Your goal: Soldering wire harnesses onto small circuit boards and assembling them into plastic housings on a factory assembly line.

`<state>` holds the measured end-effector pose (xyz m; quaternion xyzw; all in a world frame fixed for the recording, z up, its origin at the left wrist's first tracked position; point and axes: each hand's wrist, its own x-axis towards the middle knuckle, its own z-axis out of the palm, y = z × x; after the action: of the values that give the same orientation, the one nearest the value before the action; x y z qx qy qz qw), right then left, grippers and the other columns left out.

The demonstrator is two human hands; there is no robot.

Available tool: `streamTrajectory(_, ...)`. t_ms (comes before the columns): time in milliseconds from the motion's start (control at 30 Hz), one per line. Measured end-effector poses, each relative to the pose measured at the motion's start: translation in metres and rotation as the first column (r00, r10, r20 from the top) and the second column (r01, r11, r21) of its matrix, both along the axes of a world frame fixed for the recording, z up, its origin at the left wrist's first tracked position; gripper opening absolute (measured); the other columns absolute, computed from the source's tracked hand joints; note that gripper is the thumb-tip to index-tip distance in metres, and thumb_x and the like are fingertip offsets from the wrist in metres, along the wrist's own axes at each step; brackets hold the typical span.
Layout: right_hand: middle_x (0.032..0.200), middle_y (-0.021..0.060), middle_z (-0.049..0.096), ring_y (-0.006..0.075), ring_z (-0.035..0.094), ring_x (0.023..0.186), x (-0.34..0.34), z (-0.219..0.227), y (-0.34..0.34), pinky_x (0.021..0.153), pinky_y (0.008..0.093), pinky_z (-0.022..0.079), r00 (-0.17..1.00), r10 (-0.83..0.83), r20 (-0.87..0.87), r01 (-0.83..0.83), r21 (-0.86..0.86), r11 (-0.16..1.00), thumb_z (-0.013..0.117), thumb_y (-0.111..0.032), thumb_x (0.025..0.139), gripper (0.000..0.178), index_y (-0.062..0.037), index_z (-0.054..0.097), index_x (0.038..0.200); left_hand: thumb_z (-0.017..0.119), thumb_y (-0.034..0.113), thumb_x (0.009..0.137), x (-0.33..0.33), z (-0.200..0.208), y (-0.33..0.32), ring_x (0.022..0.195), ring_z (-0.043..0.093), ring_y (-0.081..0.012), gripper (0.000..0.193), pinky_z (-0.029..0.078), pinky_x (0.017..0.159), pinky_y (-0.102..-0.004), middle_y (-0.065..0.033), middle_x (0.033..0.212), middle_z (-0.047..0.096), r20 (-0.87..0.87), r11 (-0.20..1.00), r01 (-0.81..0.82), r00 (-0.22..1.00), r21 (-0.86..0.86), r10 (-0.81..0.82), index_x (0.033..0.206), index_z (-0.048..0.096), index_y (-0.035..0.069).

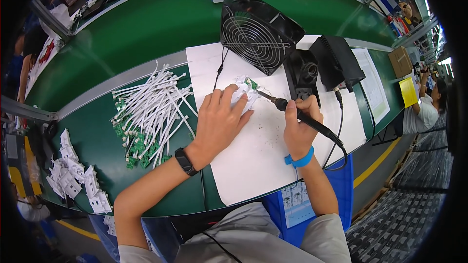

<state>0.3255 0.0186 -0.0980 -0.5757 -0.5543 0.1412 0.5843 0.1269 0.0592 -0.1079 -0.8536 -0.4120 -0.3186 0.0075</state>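
My left hand (219, 119) presses a white plastic housing (249, 101) down on the white sheet (243, 165), its fingers closed on the near side of the part. A small green circuit board (251, 84) sits at the housing's far end. In my right hand (300, 126) is a soldering iron (322, 127), gripped like a pen, with its cord curling back to the right. The iron's tip points left at the board's edge; whether it touches cannot be made out. To the left lies a heap of white cables (151, 102) with green boards (139, 151) at their ends.
A black fan (256, 39) stands just beyond the work. Right of it are an iron stand (303, 75) and a black box (337, 61). White plastic housings (73, 173) lie at the left front. Another person (423, 109) sits far right.
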Motion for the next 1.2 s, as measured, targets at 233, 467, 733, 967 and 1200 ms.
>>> streamTrajectory(233, 0.064, 0.0056, 0.056, 0.0076, 0.048, 0.056, 0.019, 0.011, -0.012, 0.053, 0.0257, 0.037, 0.999, -0.035, 0.011, 0.033, 0.195, 0.98, 0.067, -0.004, 0.095, 0.021, -0.0018, 0.05, 0.084, 0.084, 0.023, 0.08, 0.001, 0.001, 0.001, 0.095, 0.059, -0.0274, 0.034, 0.049, 0.077, -0.0373, -0.0118, 0.121, 0.064, 0.01, 1.0, -0.001, 1.0, -0.01, 0.001, 0.109, 0.075, 0.007)
streamTrajectory(467, 0.07, 0.0051, 0.05, 0.009, 0.044, 0.063, 0.069, 0.032, -0.024, 0.058, 0.0262, 0.035, 0.966, -0.26, -0.011, 0.253, 0.265, 0.93, 0.064, -0.007, 0.099, 0.022, -0.002, 0.047, 0.085, 0.083, 0.024, 0.081, -0.001, -0.002, 0.0, 0.096, 0.059, -0.027, 0.033, 0.05, 0.078, -0.0379, -0.0114, 0.122, 0.063, 0.023, 1.0, -0.013, 1.0, 0.003, 0.013, 0.108, 0.075, 0.007)
streamTrajectory(733, 0.072, 0.0052, 0.056, 0.0113, 0.05, 0.069, 0.079, 0.041, 0.03, 0.064, 0.0295, 0.042, 0.963, -0.213, 0.167, 0.208, 0.049, 0.977, 0.069, -0.011, 0.099, 0.022, -0.0017, 0.056, 0.083, 0.082, 0.024, 0.081, -0.001, -0.007, -0.001, 0.098, 0.06, -0.0272, 0.034, 0.054, 0.073, -0.0367, -0.0117, 0.121, 0.062, 0.029, 1.0, -0.014, 0.999, -0.02, 0.014, 0.109, 0.073, 0.006)
streamTrajectory(967, 0.071, -0.0006, 0.05, 0.0079, 0.041, 0.07, 0.069, 0.036, 0.058, 0.065, 0.0262, 0.036, 0.976, -0.092, 0.196, 0.107, -0.066, 0.992, 0.074, -0.015, 0.097, 0.023, -0.0008, 0.059, 0.086, 0.081, 0.025, 0.083, -0.001, -0.008, -0.002, 0.1, 0.06, -0.0272, 0.034, 0.055, 0.071, -0.0357, -0.0116, 0.122, 0.061, 0.013, 1.0, -0.006, 1.0, 0.015, 0.006, 0.109, 0.073, 0.006)
streamTrajectory(1200, 0.074, 0.0027, 0.059, 0.0091, 0.052, 0.065, 0.065, 0.049, 0.047, 0.058, 0.0267, 0.04, 1.0, 0.014, 0.002, -0.013, -0.203, 0.979, 0.079, -0.015, 0.092, 0.024, 0.0001, 0.065, 0.104, 0.078, 0.025, 0.084, -0.003, 0.007, -0.005, 0.105, 0.06, -0.0282, 0.03, 0.058, 0.07, -0.0374, -0.0104, 0.121, 0.06, -0.049, 0.992, -0.002, 0.999, -0.122, -0.004, 0.107, 0.073, 0.006)
